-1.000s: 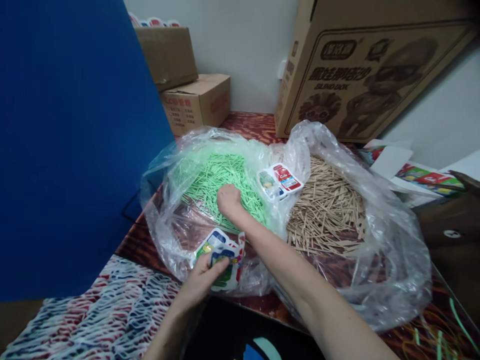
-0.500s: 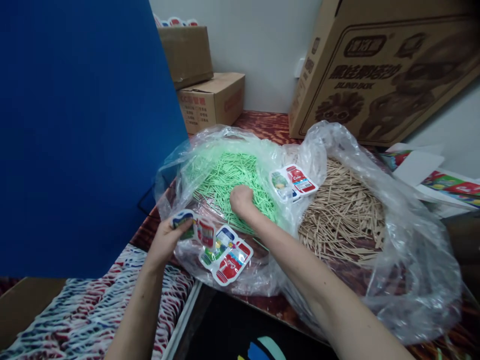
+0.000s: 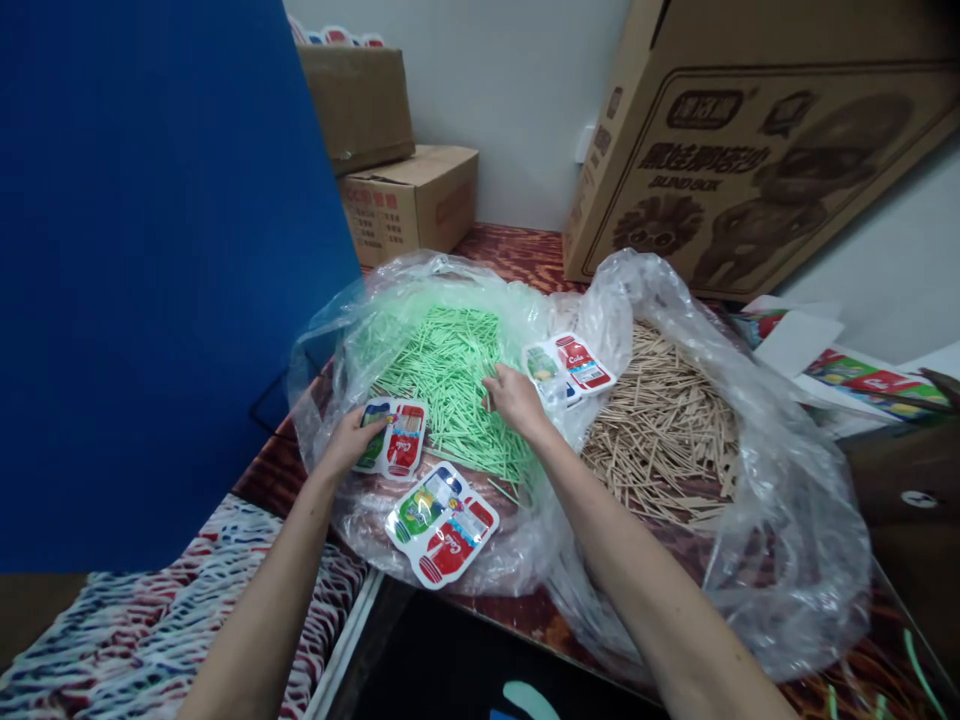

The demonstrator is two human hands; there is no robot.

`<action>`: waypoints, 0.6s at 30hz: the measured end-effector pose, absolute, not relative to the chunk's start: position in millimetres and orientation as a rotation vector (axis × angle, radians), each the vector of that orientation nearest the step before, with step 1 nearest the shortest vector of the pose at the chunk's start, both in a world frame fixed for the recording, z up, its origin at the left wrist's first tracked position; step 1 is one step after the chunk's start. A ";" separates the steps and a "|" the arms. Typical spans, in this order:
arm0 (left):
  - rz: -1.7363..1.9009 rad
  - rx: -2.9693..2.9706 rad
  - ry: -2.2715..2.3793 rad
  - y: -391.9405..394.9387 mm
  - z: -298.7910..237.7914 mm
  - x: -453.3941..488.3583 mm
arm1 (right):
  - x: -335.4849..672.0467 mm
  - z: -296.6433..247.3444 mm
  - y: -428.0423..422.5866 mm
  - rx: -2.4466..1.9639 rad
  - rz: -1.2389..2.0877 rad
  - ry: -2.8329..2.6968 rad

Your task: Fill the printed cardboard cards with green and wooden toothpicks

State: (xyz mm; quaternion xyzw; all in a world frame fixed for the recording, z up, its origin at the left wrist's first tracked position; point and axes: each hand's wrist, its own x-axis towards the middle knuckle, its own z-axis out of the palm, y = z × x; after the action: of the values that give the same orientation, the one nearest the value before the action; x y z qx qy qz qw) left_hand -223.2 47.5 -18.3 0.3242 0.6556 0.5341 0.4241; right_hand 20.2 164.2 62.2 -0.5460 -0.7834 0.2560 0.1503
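Moved: left hand (image 3: 349,440) is bringing its printed card (image 3: 391,437) in closer to the green sticks (image 3: 450,365); right hand (image 3: 514,398) is no longer balling up deep in the pile and is now sitting flatter at the pile's right edge.
Left grip: thumb and fingers are pinching the card's left edge, and the card is lying nearly flat over the clear bag (image 3: 322,440).
Right grip: fingers are curling down onto the green sticks; cannot tell whether any are being held.
Second card (image 3: 442,525): lying loose on the bag's near rim, just in front of the held card, staying where it was.
Third card (image 3: 568,368): sitting on the bag fold between the green sticks and the tan sticks (image 3: 660,420), just right of the right hand.
Surroundings: blue board (image 3: 150,270) is standing at left; cartons (image 3: 409,205) are sitting at the back of the table (image 3: 517,250).
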 end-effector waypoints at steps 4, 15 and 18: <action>1.316 0.848 1.663 42.6 -25.2 -224.4 | 23.6 63.1 160.4 -1.439 1.008 -1.997; 1.176 1.126 1.887 73.4 -15.7 -233.8 | 35.6 28.6 125.9 -1.471 1.298 -1.660; 1.152 1.219 1.995 70.9 -15.4 -232.9 | 50.2 25.2 123.5 -1.526 0.974 -1.859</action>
State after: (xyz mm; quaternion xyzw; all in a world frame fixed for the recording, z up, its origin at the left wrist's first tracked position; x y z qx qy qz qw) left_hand -232.9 70.9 -15.4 0.4510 0.7382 0.4262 0.2644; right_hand 50.2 123.5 25.2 -0.5663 -0.6898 0.3615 0.2697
